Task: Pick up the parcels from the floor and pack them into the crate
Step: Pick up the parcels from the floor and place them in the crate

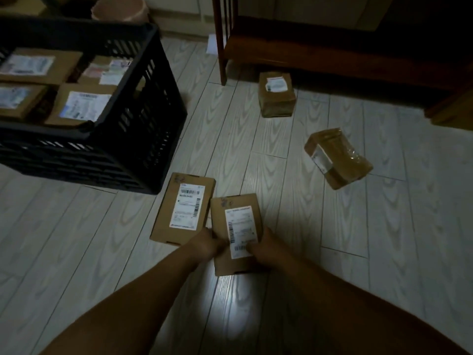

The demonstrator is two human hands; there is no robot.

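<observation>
**Two hands grip the near box (239,226)**

The left hand (207,243) and right hand (263,248) curl over its side edges. Its left edge meets a second box (183,208). The crate (143,119) stands just beyond, with bare floor (294,213) on the right.

Dim room, seen from above: floor and furniture.
Pale wood-grain floor (76,252) planks are running diagonally across the view, and a bright pool of light (238,298) is falling on them near the bottom centre. Dark reddish wooden furniture (332,47) is standing at the upper right, its slender leg (222,60) resting on the floor. A white sheet (212,43) is lying just beside that leg.
</observation>
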